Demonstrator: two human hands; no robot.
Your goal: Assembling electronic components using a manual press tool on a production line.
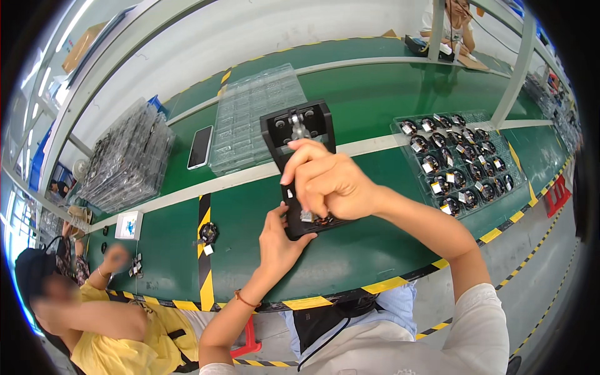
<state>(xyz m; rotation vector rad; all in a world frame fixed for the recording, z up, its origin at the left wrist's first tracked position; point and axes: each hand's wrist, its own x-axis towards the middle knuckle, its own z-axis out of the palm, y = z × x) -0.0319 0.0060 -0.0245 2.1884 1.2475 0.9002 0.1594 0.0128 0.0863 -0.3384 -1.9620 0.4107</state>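
A black clamping fixture (270, 147) with an upright back and a metal toggle clamp (297, 127) stands on the bench in front of me. My left hand (279, 245) grips the near left corner of its base, thumb along the front edge and fingers at the side. Above the base, my right hand (331, 181) is closed with bent fingers just below the clamp; whatever those fingers hold is hidden. Under that hand, small electronic parts (320, 220) with orange and white bits show partly on the base.
At right, a clear tray (455, 211) holds several round black parts with white tags. One similar part (208, 233) lies left of me. Empty clear trays (259, 100), a phone (200, 147) and stacked trays (128, 156) stand farther back. A co-worker in yellow (119, 340) sits at left.
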